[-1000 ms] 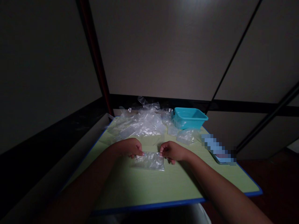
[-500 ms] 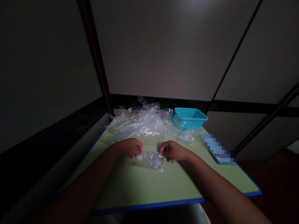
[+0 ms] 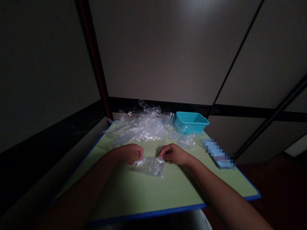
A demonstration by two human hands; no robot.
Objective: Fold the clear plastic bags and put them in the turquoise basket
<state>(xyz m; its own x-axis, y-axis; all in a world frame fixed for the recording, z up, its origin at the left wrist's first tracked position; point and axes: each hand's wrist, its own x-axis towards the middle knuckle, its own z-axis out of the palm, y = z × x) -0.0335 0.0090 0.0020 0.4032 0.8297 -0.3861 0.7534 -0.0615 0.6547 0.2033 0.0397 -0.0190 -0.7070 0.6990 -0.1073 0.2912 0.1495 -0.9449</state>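
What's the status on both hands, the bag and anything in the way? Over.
Left hand and right hand pinching clear plastic bag along its far edge. Loose plastic pile beyond, not covering held bag. Turquoise bin off right.

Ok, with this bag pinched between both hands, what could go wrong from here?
The clear bag might slip or tear, since the left hand and right hand pinch only its far edge. Loose plastic in the heap could slide off the table, as it reaches the far edge. The pixelated flat item, near the table's right edge, could get knocked off.
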